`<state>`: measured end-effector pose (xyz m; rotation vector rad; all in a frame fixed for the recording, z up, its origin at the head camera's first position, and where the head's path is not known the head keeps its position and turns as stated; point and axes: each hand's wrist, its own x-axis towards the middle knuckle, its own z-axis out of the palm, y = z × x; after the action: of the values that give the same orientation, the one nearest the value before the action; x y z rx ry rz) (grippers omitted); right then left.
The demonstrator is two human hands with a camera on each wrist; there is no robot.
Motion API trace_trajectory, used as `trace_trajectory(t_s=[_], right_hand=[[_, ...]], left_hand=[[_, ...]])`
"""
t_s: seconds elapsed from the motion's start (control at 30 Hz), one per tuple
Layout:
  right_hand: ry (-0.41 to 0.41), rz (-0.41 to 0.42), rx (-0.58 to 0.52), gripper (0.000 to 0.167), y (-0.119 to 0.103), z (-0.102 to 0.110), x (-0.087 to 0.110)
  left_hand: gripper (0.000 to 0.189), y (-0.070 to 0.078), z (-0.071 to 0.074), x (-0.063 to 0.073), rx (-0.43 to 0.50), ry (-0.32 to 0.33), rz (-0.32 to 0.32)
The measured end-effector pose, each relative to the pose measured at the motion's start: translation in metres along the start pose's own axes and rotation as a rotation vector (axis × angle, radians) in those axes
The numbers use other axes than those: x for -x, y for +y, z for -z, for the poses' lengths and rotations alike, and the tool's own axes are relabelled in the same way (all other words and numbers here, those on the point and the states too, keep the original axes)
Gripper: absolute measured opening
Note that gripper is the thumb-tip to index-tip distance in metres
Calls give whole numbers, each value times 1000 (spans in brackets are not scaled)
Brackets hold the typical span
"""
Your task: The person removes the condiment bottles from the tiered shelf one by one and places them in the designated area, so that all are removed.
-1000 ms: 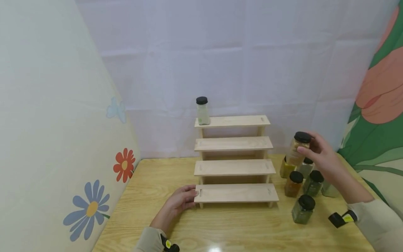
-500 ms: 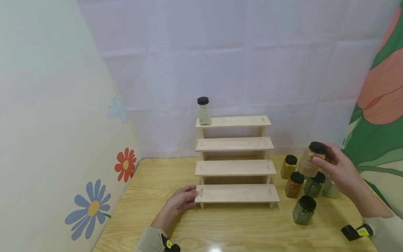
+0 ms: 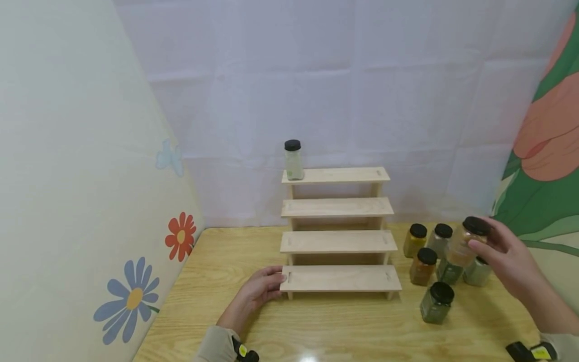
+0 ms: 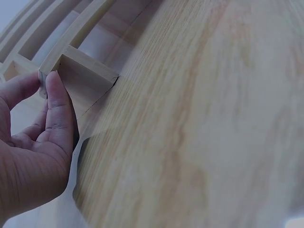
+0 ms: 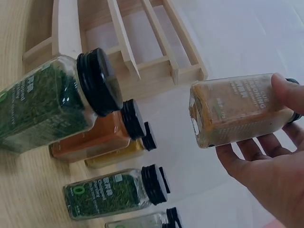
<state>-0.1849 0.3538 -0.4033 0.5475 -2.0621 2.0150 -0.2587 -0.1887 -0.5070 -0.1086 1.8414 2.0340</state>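
My left hand (image 3: 261,286) pinches the left end of the lowest board of a wooden four-tier step rack (image 3: 339,279) between thumb and finger; the left wrist view shows this grip up close. On the right, my right hand (image 3: 506,256) holds a spice jar (image 5: 237,111) of light orange-brown seasoning with a black lid, thumb on one side and fingers on the other. The jar is in the air, tilted, above the group of jars. In the head view it partly hides a jar of green herbs (image 3: 449,274) behind it.
A pale jar (image 3: 294,163) stands at the left end of the top tier. Right of the rack, black-lidded jars stand on the table: yellow (image 3: 414,245), orange-red (image 3: 422,270), dark green (image 3: 436,304) and pale ones (image 3: 477,274). A white cloth (image 3: 325,110) hangs behind.
My right hand has carried the held jar rightward and down, away from the rack, uncovering the yellow and pale jars at the back. My left hand has stayed on the rack.
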Motion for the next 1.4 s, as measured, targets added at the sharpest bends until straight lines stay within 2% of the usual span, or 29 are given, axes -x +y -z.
trace_trajectory(t_s=[0.1, 0.43, 0.73, 1.13, 1.4], right_hand=[[7, 6, 0, 54, 4, 3, 4], [19, -33, 100, 54, 9, 10, 21], [-23, 20, 49, 58, 20, 19, 38], [-31, -13, 79, 59, 36, 28, 51], [-77, 9, 6, 61, 49, 30, 57]], left_hand=[[60, 0, 0, 0, -4, 2, -1], [59, -2, 1, 2, 13, -1, 2], [60, -3, 1, 0, 5, -8, -6], [60, -3, 1, 1, -5, -3, -5], [60, -1, 1, -1, 0, -7, -3]])
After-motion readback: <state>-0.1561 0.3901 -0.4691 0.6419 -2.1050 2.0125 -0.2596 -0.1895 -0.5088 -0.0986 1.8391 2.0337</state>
